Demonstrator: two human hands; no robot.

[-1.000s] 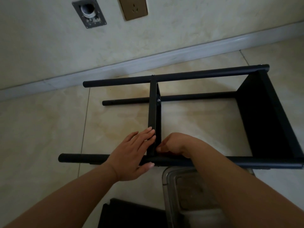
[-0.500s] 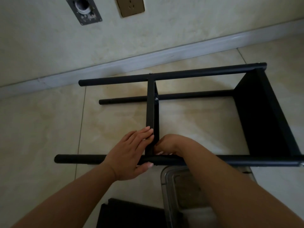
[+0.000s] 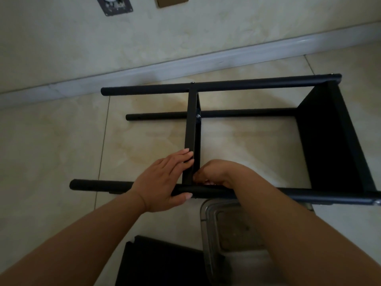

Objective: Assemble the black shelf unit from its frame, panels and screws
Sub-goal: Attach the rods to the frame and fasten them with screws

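- The floor (image 3: 51, 153) is glossy cream tile with brownish veining and thin grout lines, and it meets a pale wall (image 3: 206, 27) along a light skirting board (image 3: 144, 71).
- High on the wall a grey metal plate (image 3: 115, 6) and a brown socket plate (image 3: 172, 1) are both cut off by the top edge.
- The black shelf frame (image 3: 247, 83) lies on its side on the floor, its tubes running left to right; a black end panel (image 3: 329, 141) closes it at the right.
- A narrow middle panel (image 3: 191, 129) spans from the far tube to the near tube (image 3: 99, 185).
- The left hand (image 3: 162, 180) lies over the near tube, its straight fingers (image 3: 183, 156) pressed together against the middle panel's left face and its thumb under the tube.
- The right hand (image 3: 216, 172) is curled at the joint of panel and tube; its fingertips are tucked out of sight, so what they pinch cannot be told.
- A clear plastic box (image 3: 231, 234) sits below the near tube, half hidden by the right forearm.
- A loose black panel (image 3: 160, 263) runs off the bottom edge.
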